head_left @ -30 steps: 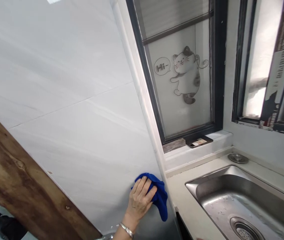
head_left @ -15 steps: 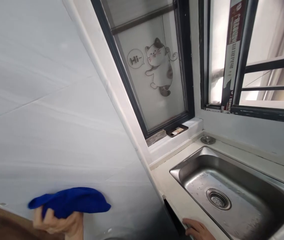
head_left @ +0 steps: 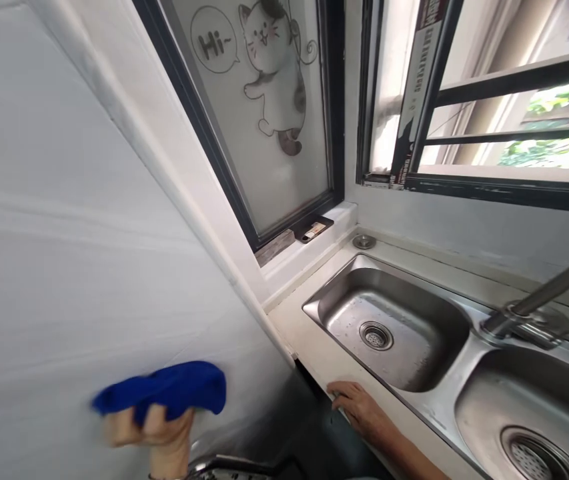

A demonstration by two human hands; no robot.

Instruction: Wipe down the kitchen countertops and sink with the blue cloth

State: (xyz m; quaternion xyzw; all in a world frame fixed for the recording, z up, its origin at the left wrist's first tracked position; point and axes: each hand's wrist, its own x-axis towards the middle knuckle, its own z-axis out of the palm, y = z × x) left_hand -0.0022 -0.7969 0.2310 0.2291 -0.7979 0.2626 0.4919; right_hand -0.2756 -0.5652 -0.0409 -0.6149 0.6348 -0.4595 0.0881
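A bunched blue cloth (head_left: 177, 390) lies against the pale, glossy wall panel (head_left: 89, 280) at the lower left. My left hand (head_left: 151, 427) grips it from below with bent fingers, pressing it to the panel; the hand is slightly blurred. My right hand (head_left: 359, 408) rests on the front edge of the cream countertop (head_left: 324, 353), beside the sink, its fingers curled over the edge. Nothing shows in that hand, and part of its fingertips is hidden.
A steel double sink (head_left: 451, 393) with a faucet (head_left: 539, 300) fills the right side. A drain stopper (head_left: 364, 241) lies behind it. On the sill is a dark tray-like object (head_left: 314, 229), below a window with a cat drawing (head_left: 277, 73). Another window (head_left: 509, 120) stands at the upper right.
The view has shifted right and down, bringing the faucet and second basin into sight. My left hand with the cloth has moved across the panel; more of my right forearm shows.
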